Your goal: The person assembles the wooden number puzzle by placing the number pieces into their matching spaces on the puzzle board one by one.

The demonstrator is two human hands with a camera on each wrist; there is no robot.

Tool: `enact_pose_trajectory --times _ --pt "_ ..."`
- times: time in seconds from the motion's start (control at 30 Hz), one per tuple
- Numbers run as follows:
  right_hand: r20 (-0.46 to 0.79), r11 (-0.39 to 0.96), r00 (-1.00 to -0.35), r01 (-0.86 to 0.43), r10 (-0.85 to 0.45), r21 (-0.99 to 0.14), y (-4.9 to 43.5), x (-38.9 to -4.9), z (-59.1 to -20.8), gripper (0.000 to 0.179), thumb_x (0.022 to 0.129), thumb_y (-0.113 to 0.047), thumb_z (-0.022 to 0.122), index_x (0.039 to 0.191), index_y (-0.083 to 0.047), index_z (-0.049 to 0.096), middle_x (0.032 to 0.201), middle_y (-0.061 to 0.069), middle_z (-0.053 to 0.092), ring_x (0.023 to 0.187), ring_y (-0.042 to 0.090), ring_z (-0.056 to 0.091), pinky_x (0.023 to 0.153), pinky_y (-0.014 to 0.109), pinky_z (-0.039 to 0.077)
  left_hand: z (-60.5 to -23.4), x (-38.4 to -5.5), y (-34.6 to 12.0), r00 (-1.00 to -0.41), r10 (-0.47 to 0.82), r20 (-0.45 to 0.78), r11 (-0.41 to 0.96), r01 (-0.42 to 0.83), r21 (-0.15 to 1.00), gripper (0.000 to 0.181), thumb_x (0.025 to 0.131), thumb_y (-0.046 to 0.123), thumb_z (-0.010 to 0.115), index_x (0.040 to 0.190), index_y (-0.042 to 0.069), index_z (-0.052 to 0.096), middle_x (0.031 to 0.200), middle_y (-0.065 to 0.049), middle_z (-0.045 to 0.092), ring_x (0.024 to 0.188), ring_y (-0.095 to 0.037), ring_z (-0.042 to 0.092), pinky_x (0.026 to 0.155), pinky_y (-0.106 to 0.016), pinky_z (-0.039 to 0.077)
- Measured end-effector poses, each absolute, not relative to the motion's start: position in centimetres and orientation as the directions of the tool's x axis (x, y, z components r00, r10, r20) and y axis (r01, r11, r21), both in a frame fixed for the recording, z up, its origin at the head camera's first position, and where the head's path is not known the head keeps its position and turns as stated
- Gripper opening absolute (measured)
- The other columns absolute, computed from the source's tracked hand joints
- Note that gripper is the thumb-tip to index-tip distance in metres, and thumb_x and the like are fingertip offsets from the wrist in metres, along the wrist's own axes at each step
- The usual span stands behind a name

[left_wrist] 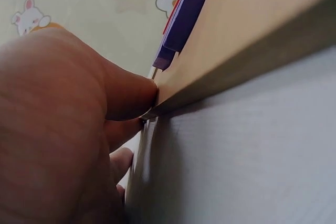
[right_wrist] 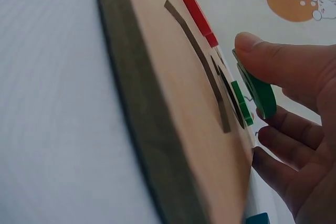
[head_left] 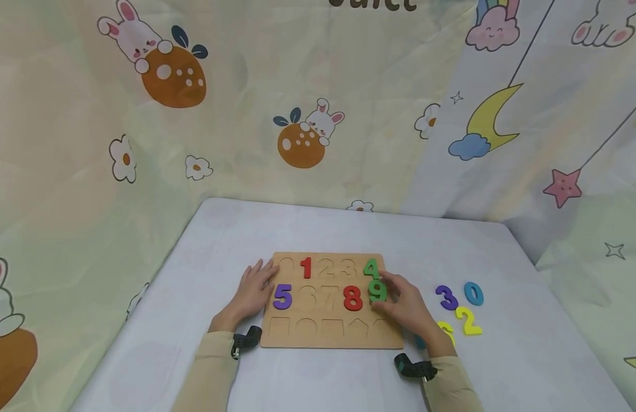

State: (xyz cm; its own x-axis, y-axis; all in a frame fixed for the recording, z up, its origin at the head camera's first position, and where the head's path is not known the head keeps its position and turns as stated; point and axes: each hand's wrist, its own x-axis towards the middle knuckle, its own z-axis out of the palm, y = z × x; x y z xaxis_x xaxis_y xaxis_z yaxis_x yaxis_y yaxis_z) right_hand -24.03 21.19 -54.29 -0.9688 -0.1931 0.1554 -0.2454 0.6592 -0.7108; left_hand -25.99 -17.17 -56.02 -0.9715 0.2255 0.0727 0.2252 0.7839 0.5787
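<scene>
Green 9 (right_wrist: 265, 98) held over the board (head_left: 320, 313)

Green 9: one, tilted and raised off the board at the right end of its middle row. I see it pinched between thumb and fingers of the right hand (head_left: 407, 303).

Left hand (head_left: 252, 292): fingers extended, resting against the board's left edge.

Board: one, wooden, flat on the white worktop (head_left: 318, 383), with three rows of outlines. In its top row I count red 1 (head_left: 307, 269) and green 4 (head_left: 371, 271); in its middle row, purple 5 (head_left: 283, 296) and red 8 (head_left: 352, 298).

Loose, right of the board: purple 3 (head_left: 448, 298), blue 0 (head_left: 467, 293), yellow 2 (head_left: 469, 324); also a yellow numeral (head_left: 447, 328), partly hidden by the right forearm.

Beside the board, under that arm: one blue piece (head_left: 420, 342), its shape hidden from me.

Wrist cameras (head_left: 414, 367): two, dark, one per wrist.
</scene>
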Motion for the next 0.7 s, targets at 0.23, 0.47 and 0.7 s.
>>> enact_pose_trajectory --times 0.23,0.47,0.7 --pt "0.133 0.672 -0.969 -0.240 -0.208 -0.700 21.39 -23.90 -54.49 0.072 0.073 -0.021 0.086 0.136 -0.010 0.053 0.131 0.009 0.060 0.127 0.032 0.052 0.106 0.049 0.045 -55.95 -26.07 -17.10 -0.973 0.223 0.065 0.772 0.217 0.597 0.047 0.097 0.012 0.053 0.144 0.005 0.047 0.157 -0.014 0.031 0.148 -0.036 0.014 0.122 -0.051 0.001" --pt "0.116 0.677 -0.964 -0.252 -0.241 -0.691 21.45 -23.81 -54.33 0.071 0.074 -0.018 0.086 0.136 -0.010 0.054 0.132 0.010 0.059 0.129 0.033 0.050 0.108 0.052 0.042 -56.02 -25.98 -17.34 -0.967 0.233 0.100 0.758 0.245 0.604 0.046 0.096 0.010 0.054 0.141 0.003 0.049 0.156 -0.016 0.033 0.148 -0.037 0.016 0.122 -0.053 0.003" --pt "0.130 0.687 -0.954 -0.287 -0.272 -0.668 21.77 -23.80 -54.40 0.070 0.072 -0.016 0.086 0.134 -0.008 0.056 0.133 0.010 0.058 0.127 0.033 0.052 0.107 0.051 0.043 -56.06 -25.96 -17.30 -0.973 0.209 0.099 0.754 0.224 0.617 0.046 0.095 0.010 0.057 0.140 0.002 0.051 0.154 -0.016 0.037 0.147 -0.036 0.020 0.123 -0.050 0.005"
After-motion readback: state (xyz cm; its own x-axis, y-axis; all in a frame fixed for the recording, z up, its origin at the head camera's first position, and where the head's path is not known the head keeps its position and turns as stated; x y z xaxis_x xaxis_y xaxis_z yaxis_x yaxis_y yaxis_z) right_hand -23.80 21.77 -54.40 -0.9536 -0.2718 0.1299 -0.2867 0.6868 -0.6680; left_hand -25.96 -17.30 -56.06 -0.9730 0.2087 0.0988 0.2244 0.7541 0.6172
